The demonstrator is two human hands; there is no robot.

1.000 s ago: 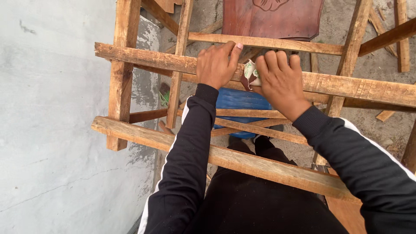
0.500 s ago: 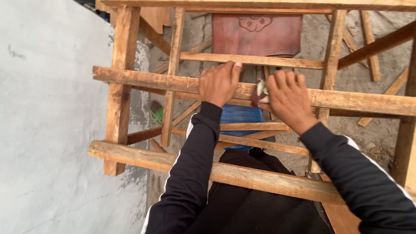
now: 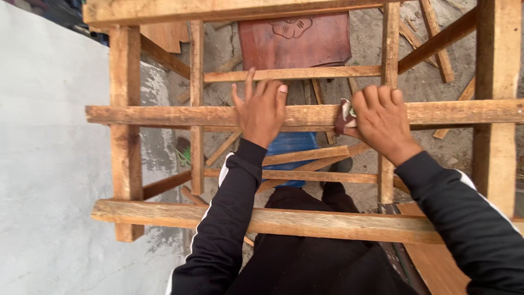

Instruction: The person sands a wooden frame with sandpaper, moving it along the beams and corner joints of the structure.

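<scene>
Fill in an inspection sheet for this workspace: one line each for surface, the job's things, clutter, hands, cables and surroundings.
Surface: sandy ground under an open wooden frame.
Job's things: horizontal rail of the frame; folded piece of sandpaper pressed against it.
Clutter: loose wood offcuts on the ground, a reddish-brown panel, a blue object below the rail.
Hands: left hand flat on the rail, fingers spread; right hand pressing the sandpaper.
Cables: nothing seen.
Surroundings: pale grey wall at the left.
</scene>
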